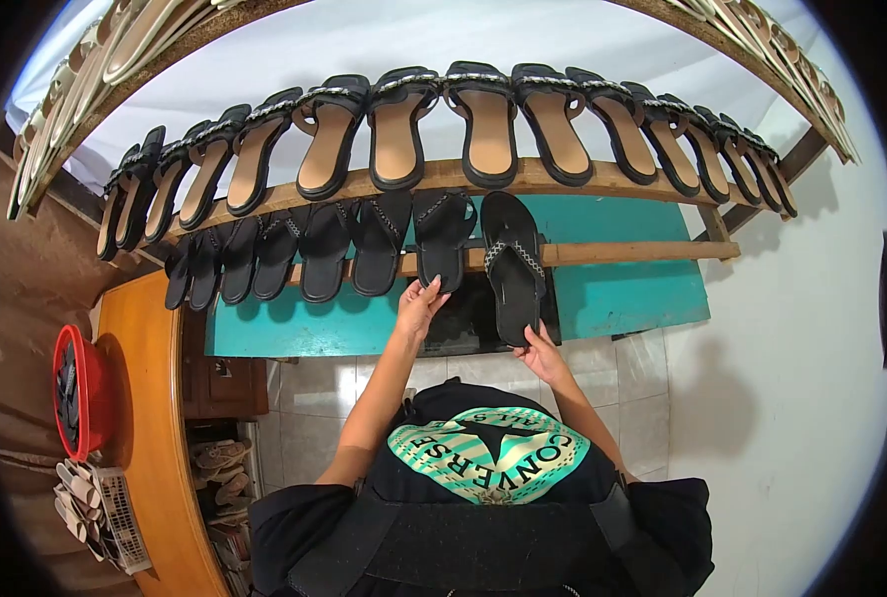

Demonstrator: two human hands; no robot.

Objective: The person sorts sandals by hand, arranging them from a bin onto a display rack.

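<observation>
My left hand (420,306) grips the heel end of a black slide sandal (441,244), whose toe end rests up by the wooden rack. With fingers closed on its heel, my right hand (540,350) holds a black thong sandal (514,289) that has a patterned Y-shaped strap. Its toe points away from me, over the lower rail (622,253). Left of my left hand, several more black sandals (324,249) stand in a row along the same rail.
Above, an upper rail (364,185) carries a long row of tan-soled sandals (489,139). Beneath lies a turquoise board (622,294). At left are an orange-brown wooden counter (140,398), a red basin (90,393) and a white basket of shoes (120,512). A white wall (791,348) stands right.
</observation>
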